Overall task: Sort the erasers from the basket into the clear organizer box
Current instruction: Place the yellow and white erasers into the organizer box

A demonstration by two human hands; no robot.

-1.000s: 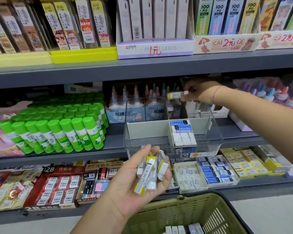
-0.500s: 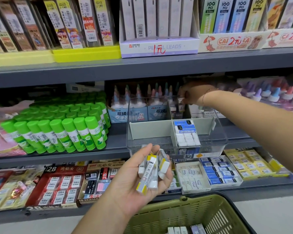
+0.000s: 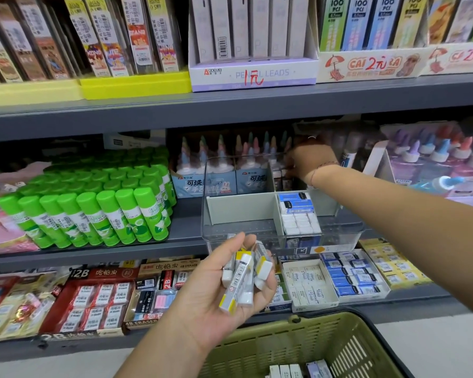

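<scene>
My left hand [image 3: 216, 296] is held palm up below the shelf and grips several white erasers in yellow-and-white sleeves [image 3: 243, 276]. The clear organizer box [image 3: 241, 230] stands on the middle shelf with grey dividers. Blue-and-white erasers [image 3: 298, 211] fill its front right compartment; the front left one is bare. My right hand [image 3: 310, 159] reaches over the back divider into the rear right compartment, fingers pointing down. Whether it still holds an eraser is hidden. The green basket [image 3: 298, 347] hangs at the bottom, with a few erasers [image 3: 284, 371] in it.
Green glue sticks [image 3: 93, 211] stand left of the organizer, and liquid glue bottles [image 3: 221, 170] stand behind it. Trays of boxed erasers [image 3: 339, 279] line the lower shelf. Pencil lead boxes [image 3: 251, 50] fill the top shelf above my right hand.
My right hand carried a yellow-sleeved eraser from above the organizer down into its rear right compartment; the eraser is out of sight now. My left hand barely moved.
</scene>
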